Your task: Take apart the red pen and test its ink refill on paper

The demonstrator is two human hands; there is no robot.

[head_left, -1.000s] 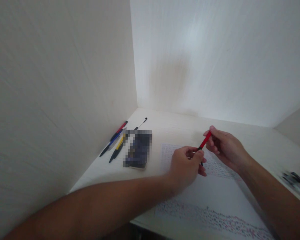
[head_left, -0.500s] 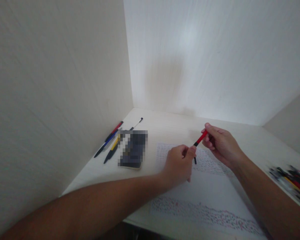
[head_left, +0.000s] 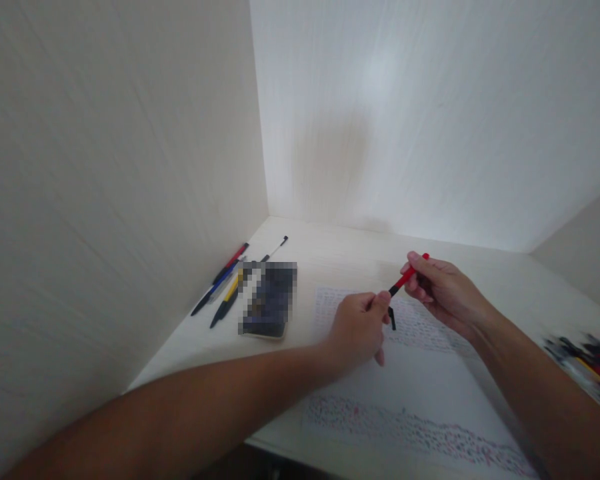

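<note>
My right hand (head_left: 443, 290) is closed round the upper end of a red pen (head_left: 405, 278) that slants down to the left. My left hand (head_left: 359, 329) pinches the pen's black lower end between thumb and fingers, and a short black piece (head_left: 392, 319) sticks out below that hand. Both hands hover just above a sheet of paper (head_left: 420, 400) covered with rows of small writing, which lies on a pale wooden desk (head_left: 340, 250).
Several pens (head_left: 225, 283) lie by the left wall, beside a dark blurred flat object (head_left: 269, 300). More pens (head_left: 587, 363) lie in a heap at the desk's right edge. Pale wooden walls enclose the desk on the left and behind.
The hands have drawn slightly apart along the pen, and the right hand has slid down so the red tip shows above its fingers. The view shifted a little.
</note>
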